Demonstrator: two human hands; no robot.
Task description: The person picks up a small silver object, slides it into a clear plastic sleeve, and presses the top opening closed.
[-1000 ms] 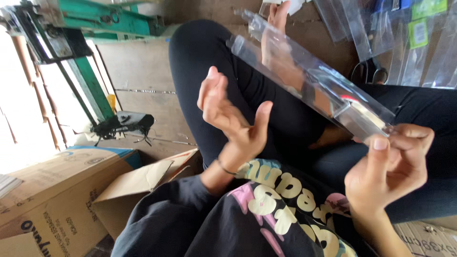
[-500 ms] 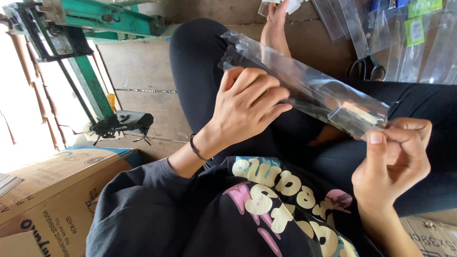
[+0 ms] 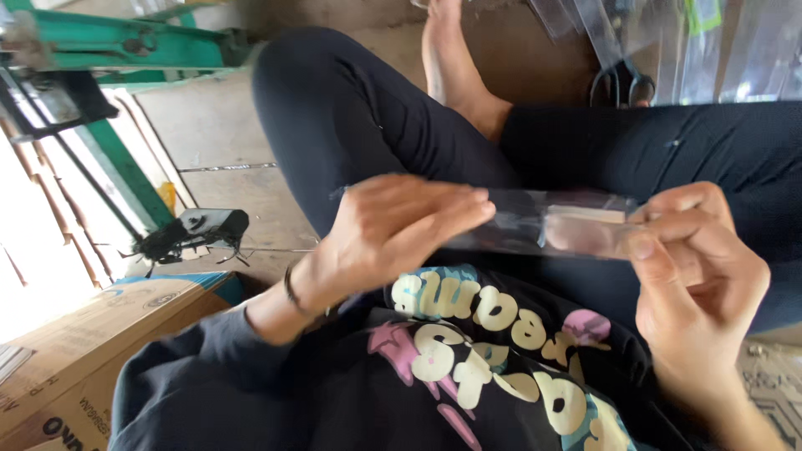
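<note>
A seated person holds a long clear plastic packet (image 3: 555, 227) level across the lap, gripped at both ends. The left hand (image 3: 393, 234) lies over the packet's left end, its fingers together and stretched flat along the top of the film, the thumb hidden beneath, so the hand appears clamped on the plastic; a thin dark band (image 3: 291, 288) circles that wrist. The right hand (image 3: 697, 267) pinches the packet's right end, thumb pressed on the near face and the curled fingers closed behind it. Inside the transparent sleeve, close to the right hand, sits a pale flat insert (image 3: 585, 219), though blur makes its kind impossible to tell. The packet hovers just above the person's dark trousers (image 3: 359, 108), with one knee raised at the far left and a bare foot (image 3: 447, 50) resting on the floor beyond. Near the camera, a dark sweatshirt (image 3: 468, 359) printed with chunky cream, pink and blue lettering fills the lower middle of the scene. At the far right, more clear plastic sleeves (image 3: 710, 50) lie on the floor, with a pair of black-handled scissors (image 3: 622, 83) just beside them. To the left stands a green metal frame (image 3: 125, 42), a small black tool (image 3: 196, 234) lies on the concrete floor (image 3: 217, 134), and a brown cardboard box (image 3: 92, 342) sits at the near left corner.
</note>
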